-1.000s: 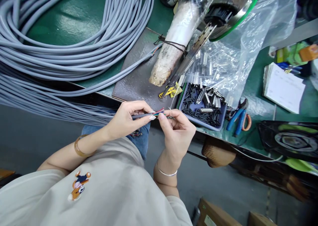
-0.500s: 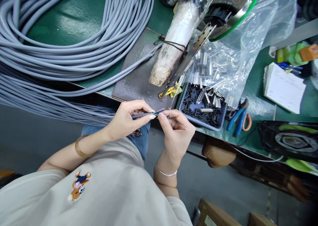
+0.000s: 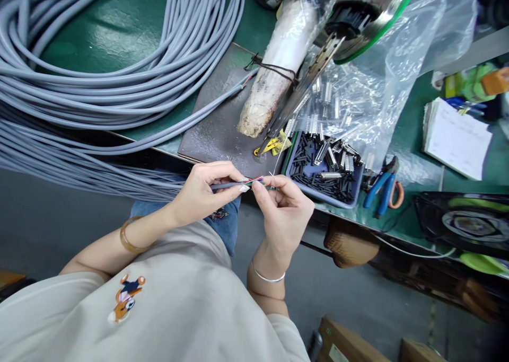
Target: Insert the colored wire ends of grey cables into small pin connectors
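My left hand (image 3: 209, 192) pinches a grey cable (image 3: 227, 185) close to its stripped end. Thin coloured wires (image 3: 254, 181), red, green and blue among them, stick out of that end toward the right. Thumb and forefinger of my right hand (image 3: 280, 205) are closed on these wires, and the other fingers curl behind. The two hands are close together in front of the table edge. Just beyond my right hand stands a blue-grey tray (image 3: 357, 190) with black sleeves and metal connectors.
Coils of grey cable (image 3: 119, 110) cover the left side. Behind the hands, a white wrapped roll (image 3: 274, 60) and a soldering stand (image 3: 304, 94) overhang a dark mat (image 3: 210, 134). To the right are blue-handled pliers (image 3: 377, 190), a notepad (image 3: 457, 139) and a plastic bag (image 3: 413, 60).
The coloured wires have shifted slightly between my fingertips, with more red showing now. Both hands keep nearly the same place and grip.
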`<state>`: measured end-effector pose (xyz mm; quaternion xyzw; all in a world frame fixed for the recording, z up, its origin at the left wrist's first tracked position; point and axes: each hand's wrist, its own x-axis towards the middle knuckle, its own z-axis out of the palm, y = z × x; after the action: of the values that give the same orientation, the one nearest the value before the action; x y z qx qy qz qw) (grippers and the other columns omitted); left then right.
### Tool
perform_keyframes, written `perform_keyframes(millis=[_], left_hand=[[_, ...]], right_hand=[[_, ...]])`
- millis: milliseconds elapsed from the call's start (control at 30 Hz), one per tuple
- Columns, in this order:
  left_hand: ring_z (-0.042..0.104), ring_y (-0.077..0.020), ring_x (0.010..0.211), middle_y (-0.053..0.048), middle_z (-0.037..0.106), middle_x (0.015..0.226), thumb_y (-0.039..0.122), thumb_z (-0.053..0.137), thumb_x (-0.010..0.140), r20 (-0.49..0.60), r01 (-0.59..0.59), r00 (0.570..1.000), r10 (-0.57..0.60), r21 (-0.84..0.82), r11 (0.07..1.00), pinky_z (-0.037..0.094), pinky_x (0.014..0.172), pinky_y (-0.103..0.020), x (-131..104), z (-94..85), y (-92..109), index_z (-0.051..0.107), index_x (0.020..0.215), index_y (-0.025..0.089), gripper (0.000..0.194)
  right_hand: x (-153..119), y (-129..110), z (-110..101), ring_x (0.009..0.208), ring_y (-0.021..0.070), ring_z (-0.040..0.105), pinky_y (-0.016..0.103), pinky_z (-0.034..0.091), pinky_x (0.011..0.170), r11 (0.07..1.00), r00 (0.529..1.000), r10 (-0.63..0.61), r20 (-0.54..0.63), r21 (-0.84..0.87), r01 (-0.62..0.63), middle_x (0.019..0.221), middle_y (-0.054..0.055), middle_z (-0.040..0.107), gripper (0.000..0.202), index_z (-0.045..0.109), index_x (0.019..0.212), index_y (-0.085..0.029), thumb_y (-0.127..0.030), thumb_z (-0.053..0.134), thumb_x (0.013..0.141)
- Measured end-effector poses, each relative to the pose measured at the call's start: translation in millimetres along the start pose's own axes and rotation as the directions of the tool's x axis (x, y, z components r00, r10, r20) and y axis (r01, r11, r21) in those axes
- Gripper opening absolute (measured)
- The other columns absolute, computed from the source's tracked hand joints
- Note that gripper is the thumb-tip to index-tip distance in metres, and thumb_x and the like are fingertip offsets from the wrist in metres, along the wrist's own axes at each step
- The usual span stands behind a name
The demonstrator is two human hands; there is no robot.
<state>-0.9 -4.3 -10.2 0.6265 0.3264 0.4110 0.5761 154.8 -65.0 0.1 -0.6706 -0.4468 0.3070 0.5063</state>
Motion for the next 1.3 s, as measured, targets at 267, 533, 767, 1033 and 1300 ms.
perform_keyframes(millis=[267,533,767,1033,1300], left_hand=[[0.064,-0.0123,0.070,-0.006,0.072,0.079,0.021,0.073,0.084,-0.018,0.024,1.000,-0.025,-0.051,0.998,0.053,0.065,-0.021,-0.8,1.9,0.2,0.074,0.082,0.014,0.008],[0.063,-0.0104,0.069,-0.004,0.071,0.077,0.019,0.072,0.083,-0.025,0.091,0.995,-0.095,-0.136,0.987,0.053,0.066,-0.020,-0.3,3.0,1.5,0.072,0.081,0.013,0.007],[0.064,-0.0113,0.070,-0.004,0.070,0.077,0.019,0.073,0.083,-0.011,0.074,0.997,-0.077,-0.149,0.986,0.054,0.067,-0.021,0.1,1.6,1.4,0.072,0.081,0.013,0.006],[0.060,-0.0094,0.068,-0.003,0.067,0.075,0.015,0.072,0.081,0.001,0.046,0.999,-0.046,-0.102,0.994,0.050,0.064,-0.019,-0.5,3.3,0.5,0.073,0.079,0.012,0.003],[0.045,-0.0047,0.055,0.002,0.061,0.069,0.018,0.074,0.076,0.025,0.263,0.963,-0.267,-0.287,0.921,0.038,0.052,-0.017,2.0,4.8,6.5,0.068,0.079,0.012,0.009]], right_hand=[[0.0,0.0,0.9,0.051,0.0049,0.031,0.023,0.024,0.047,0.999,1.000,-0.009,0.020,-0.034,0.010,0.069,-0.005,0.055,0.018,0.070,0.080,-0.019,-0.035,0.071,0.088],[0.0,-0.3,2.4,0.053,0.0054,0.035,0.023,0.028,0.049,1.000,1.000,-0.020,0.011,0.016,0.019,0.070,-0.004,0.057,0.016,0.071,0.079,-0.019,-0.033,0.073,0.087],[2.4,3.3,1.6,0.051,0.0055,0.033,0.022,0.024,0.046,0.999,1.000,0.004,0.023,0.048,-0.005,0.062,-0.006,0.048,0.016,0.071,0.078,-0.020,-0.034,0.074,0.085],[5.5,-1.0,-4.4,0.047,0.0023,0.024,0.023,0.016,0.045,0.999,0.998,-0.039,0.059,-0.019,0.040,0.064,-0.007,0.050,0.010,0.071,0.080,-0.018,-0.027,0.072,0.084],[1.4,-2.5,3.6,0.048,0.0027,0.024,0.023,0.017,0.045,0.992,0.992,-0.118,0.050,-0.032,0.120,0.064,-0.008,0.049,0.011,0.065,0.074,-0.019,-0.021,0.070,0.084]])
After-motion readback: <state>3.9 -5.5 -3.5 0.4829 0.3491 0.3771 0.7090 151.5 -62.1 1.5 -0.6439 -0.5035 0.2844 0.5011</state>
